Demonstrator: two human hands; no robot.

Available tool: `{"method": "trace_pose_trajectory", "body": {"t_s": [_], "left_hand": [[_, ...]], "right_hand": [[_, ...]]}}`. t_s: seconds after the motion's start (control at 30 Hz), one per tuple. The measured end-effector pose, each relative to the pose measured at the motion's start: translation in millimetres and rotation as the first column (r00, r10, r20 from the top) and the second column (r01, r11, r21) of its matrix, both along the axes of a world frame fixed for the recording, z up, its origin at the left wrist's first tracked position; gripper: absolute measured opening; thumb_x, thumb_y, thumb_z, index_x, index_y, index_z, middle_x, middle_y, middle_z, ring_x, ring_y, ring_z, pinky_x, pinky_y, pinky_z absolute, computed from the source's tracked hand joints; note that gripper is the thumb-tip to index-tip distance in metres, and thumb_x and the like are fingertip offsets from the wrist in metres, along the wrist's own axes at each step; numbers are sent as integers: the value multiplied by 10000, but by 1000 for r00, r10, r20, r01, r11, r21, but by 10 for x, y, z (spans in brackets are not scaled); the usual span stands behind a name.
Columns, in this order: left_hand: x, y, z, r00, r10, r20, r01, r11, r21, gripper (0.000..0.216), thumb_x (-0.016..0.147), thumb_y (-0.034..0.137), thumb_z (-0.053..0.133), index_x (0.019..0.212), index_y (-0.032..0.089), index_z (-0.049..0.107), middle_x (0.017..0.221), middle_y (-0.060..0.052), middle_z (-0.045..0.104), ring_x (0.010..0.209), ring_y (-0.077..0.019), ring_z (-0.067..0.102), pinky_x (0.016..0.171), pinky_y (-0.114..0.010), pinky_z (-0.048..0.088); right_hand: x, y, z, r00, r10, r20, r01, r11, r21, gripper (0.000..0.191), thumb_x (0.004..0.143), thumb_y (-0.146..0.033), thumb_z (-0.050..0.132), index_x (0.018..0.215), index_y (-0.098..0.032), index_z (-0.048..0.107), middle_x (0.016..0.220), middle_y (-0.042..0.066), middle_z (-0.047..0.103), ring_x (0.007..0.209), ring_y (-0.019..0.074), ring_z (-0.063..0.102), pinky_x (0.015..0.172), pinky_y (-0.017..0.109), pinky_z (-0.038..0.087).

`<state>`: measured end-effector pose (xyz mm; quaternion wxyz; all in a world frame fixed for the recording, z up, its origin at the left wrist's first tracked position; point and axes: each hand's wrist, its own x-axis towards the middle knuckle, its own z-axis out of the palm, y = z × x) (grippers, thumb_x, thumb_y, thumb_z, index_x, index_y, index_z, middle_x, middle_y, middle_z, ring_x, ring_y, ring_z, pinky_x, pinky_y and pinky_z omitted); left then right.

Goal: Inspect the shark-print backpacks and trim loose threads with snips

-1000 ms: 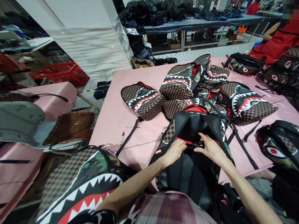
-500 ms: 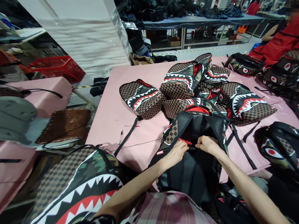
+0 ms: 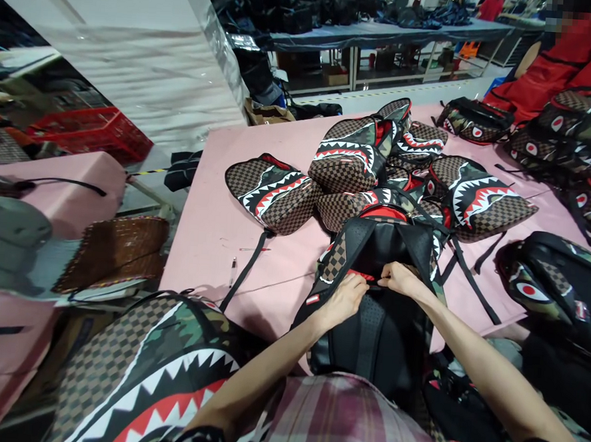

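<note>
gripping the edge of the open backpack [image 3: 372, 322] at its mouth

the open backpack is at the near edge of the pink tabletop [image 3: 203, 205], black padded back panel toward the camera, mouth at the upper part of that panel. its lower end is just in front of a plaid garment [image 3: 353, 424].

left hand [image 3: 349, 296]: fingers bent and nearly closed, pinching the dark edge at the left of the mouth. right hand [image 3: 396, 279]: fingers curled, thumb and forefinger drawn together on the same edge, just beside the left fingertips. the exact part pinched is too small to tell. a red strip [image 3: 359, 275] shows inside the mouth, near the left fingertips.

positions relative to the open backpack:
- beyond it: a cluster of checkered backpacks [image 3: 346, 163] with shark-mouth prints.
- left: a pen [image 3: 233, 272] on the tabletop, near a black strap [image 3: 246, 271].
- near left: a large shark-mouth backpack [image 3: 166, 373].
- right, apart from it: a red-eyed backpack [image 3: 546, 290].
- far right, beyond: stacked backpacks [image 3: 554, 153] and a person in red [image 3: 545, 73].
- far left: a woven basket [image 3: 113, 253].
</note>
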<state>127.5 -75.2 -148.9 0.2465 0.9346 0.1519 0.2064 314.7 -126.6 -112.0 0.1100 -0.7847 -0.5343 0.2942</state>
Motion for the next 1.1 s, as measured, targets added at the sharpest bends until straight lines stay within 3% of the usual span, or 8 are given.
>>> {"method": "trace_pose_trajectory", "body": {"t_s": [0.13,0.2,0.33,0.5,0.6,0.73,1.1], "left_hand": [[21,-12,-10,999,43,23,-42,998,-53,229,899,134,342,941,151,567,925,-63,568,880,-155,519,810,-306,453],[73,-3,20,993,120,-4,-120,987,-110,246,891,100,323,974,150,549,950,-64,569,871,-150,535,808,-304,458],[265,95,198,929,249,-275,-300,940,-161,260,852,71,371,1046,114,539,1030,-102,581,906,-166,562,812,-299,460],[470,282,417,865,122,-487,-229,959,-167,241,800,192,532,1017,180,636,973,-55,668,926,-187,606,815,-274,448],[561,345,452,832,75,-549,-196,967,-166,195,776,303,582,928,244,689,882,-11,698,886,-181,627,782,-249,446],[690,356,427,793,36,-608,-164,974,-156,137,745,306,611,836,291,712,828,15,705,864,-167,636,767,-230,436],[733,192,314,781,136,-609,-216,975,-59,242,742,107,491,945,133,620,949,-122,673,922,-234,628,792,-295,450]], "right_hand": [[45,8,-80,979,-92,-184,115,986,117,152,690,-308,563,654,-162,574,593,-6,578,563,117,516,543,228,367],[80,23,-85,955,-132,-264,181,969,170,185,705,-344,524,660,-165,531,604,-5,558,575,118,506,555,233,382],[149,18,-49,911,-181,-371,287,924,253,255,679,-432,504,680,-178,489,631,-7,525,611,128,498,597,255,396],[172,-28,-50,878,-206,-432,354,887,296,304,632,-479,524,677,-180,492,630,-8,512,614,138,488,620,281,390],[175,-37,-69,873,-209,-441,366,879,307,304,623,-485,524,641,-184,484,604,-16,488,597,133,463,603,279,378],[204,-66,-73,879,-197,-435,350,886,305,314,624,-495,525,608,-185,478,588,-19,481,576,124,445,579,271,371],[276,-163,-148,940,-204,-273,286,908,306,265,725,-427,500,740,-166,541,700,19,584,661,146,531,651,266,409]]}}
